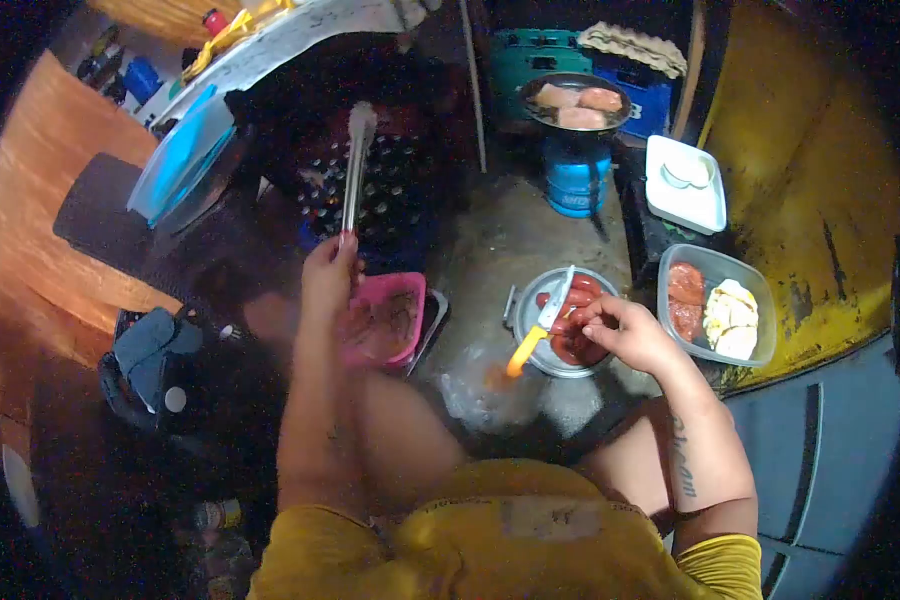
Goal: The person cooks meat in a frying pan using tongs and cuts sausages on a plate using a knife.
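My left hand (pixel 332 270) is closed around the handle end of metal tongs (pixel 353 180), which point away from me. My right hand (pixel 625 335) is over a round metal pot (pixel 518 330) of red sausages (pixel 582 290), fingers curled together at the sausages. Whether one is pinched between the fingertips is hidden. A knife (pixel 530 348) with a yellow handle lies across the pot's left side, its blade over the sausages. Below my left hand is a pink tray (pixel 412 310) with wet-looking residue inside.
Ahead, a pan (pixel 575 128) with pieces of meat sits on a blue gas cylinder (pixel 577 185). To the right are a white container (pixel 685 205) and a clear plastic box (pixel 718 354) holding red meat and pale food. Beyond the tongs stands a crate of bottles (pixel 380 190).
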### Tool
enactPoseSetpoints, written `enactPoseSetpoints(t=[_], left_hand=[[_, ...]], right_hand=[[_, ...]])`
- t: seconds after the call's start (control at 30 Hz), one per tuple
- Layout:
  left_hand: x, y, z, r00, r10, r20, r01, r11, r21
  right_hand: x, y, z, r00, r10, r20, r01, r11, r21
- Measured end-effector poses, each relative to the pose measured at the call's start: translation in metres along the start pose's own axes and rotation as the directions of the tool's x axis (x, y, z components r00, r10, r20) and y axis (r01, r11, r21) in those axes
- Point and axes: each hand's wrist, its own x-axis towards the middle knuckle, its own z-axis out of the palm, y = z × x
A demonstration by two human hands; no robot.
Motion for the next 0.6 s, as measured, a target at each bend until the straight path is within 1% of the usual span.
enactPoseSetpoints(t=[0.03, 0.07, 0.1, 0.13, 0.17, 0.2, 0.23, 0.27, 0.3, 0.37, 0.4, 0.43, 0.47, 0.5, 0.53, 0.57, 0.6], left_hand=[[-0.007, -0.017, -0.009, 1.000, -0.011, -0.017, 0.009, 0.995, -0.098], [-0.012, -0.032, -0.018, 0.999, -0.023, -0.032, 0.016, 0.981, -0.195], [-0.021, -0.038, -0.025, 0.999, -0.030, -0.038, 0.021, 0.979, -0.203], [-0.032, -0.038, -0.031, 0.995, -0.089, -0.049, 0.073, 0.963, -0.261], [-0.037, -0.042, -0.036, 0.987, -0.149, -0.057, 0.124, 0.940, -0.319], [-0.037, -0.051, -0.042, 0.985, -0.162, -0.061, 0.134, 0.935, -0.328], [-0.037, -0.060, -0.051, 0.985, -0.168, -0.032, 0.141, 0.900, -0.413], [-0.036, -0.069, -0.057, 0.986, -0.168, -0.004, 0.144, 0.858, -0.492], [-0.036, -0.075, -0.061, 0.985, -0.173, -0.013, 0.144, 0.855, -0.498], [-0.036, -0.087, -0.066, 0.991, -0.126, -0.037, 0.095, 0.882, -0.461], [-0.035, -0.095, -0.068, 0.989, -0.138, -0.045, 0.101, 0.878, -0.468], [-0.033, -0.106, -0.071, 0.994, -0.104, -0.022, 0.083, 0.894, -0.440], [-0.032, -0.115, -0.074, 0.997, -0.075, 0.003, 0.070, 0.910, -0.409], [-0.032, -0.120, -0.076, 0.996, -0.091, -0.007, 0.080, 0.908, -0.411], [-0.031, -0.121, -0.079, 0.999, -0.050, -0.021, 0.038, 0.924, -0.381], [-0.028, -0.120, -0.083, 0.999, -0.006, -0.036, -0.007, 0.936, -0.351], [-0.027, -0.113, -0.089, 0.999, -0.014, -0.048, -0.004, 0.935, -0.355]], right_hand=[[0.003, -0.007, 0.010, 1.000, -0.002, 0.009, 0.002, 1.000, -0.008], [0.008, -0.014, 0.022, 0.998, 0.053, 0.025, -0.053, 0.998, -0.014], [0.012, -0.019, 0.034, 0.993, 0.109, 0.038, -0.108, 0.994, -0.022], [0.021, -0.013, 0.053, 1.000, 0.029, 0.012, -0.028, 0.999, -0.033], [0.031, -0.003, 0.074, 0.997, -0.075, -0.014, 0.075, 0.997, -0.003], [0.041, -0.009, 0.092, 0.996, -0.084, 0.022, 0.084, 0.996, -0.017], [0.050, -0.018, 0.113, 0.994, -0.093, 0.059, 0.095, 0.995, -0.028], [0.063, -0.017, 0.132, 0.981, -0.162, 0.107, 0.174, 0.978, -0.116], [0.073, -0.032, 0.148, 0.971, -0.144, 0.190, 0.168, 0.978, -0.120], [0.108, -0.024, 0.199, 0.954, -0.184, 0.236, 0.224, 0.963, -0.152], [0.121, -0.037, 0.222, 0.966, -0.124, 0.228, 0.162, 0.975, -0.155], [0.137, -0.051, 0.247, 0.973, -0.063, 0.223, 0.100, 0.982, -0.158], [0.158, -0.052, 0.273, 0.965, -0.072, 0.252, 0.137, 0.959, -0.250], [0.180, -0.043, 0.302, 0.956, -0.081, 0.281, 0.177, 0.925, -0.336], [0.197, -0.031, 0.332, 0.952, -0.083, 0.296, 0.185, 0.923, -0.336], [0.217, -0.015, 0.361, 0.927, -0.170, 0.334, 0.283, 0.902, -0.326], [0.235, 0.004, 0.390, 0.893, -0.255, 0.370, 0.378, 0.872, -0.311]])
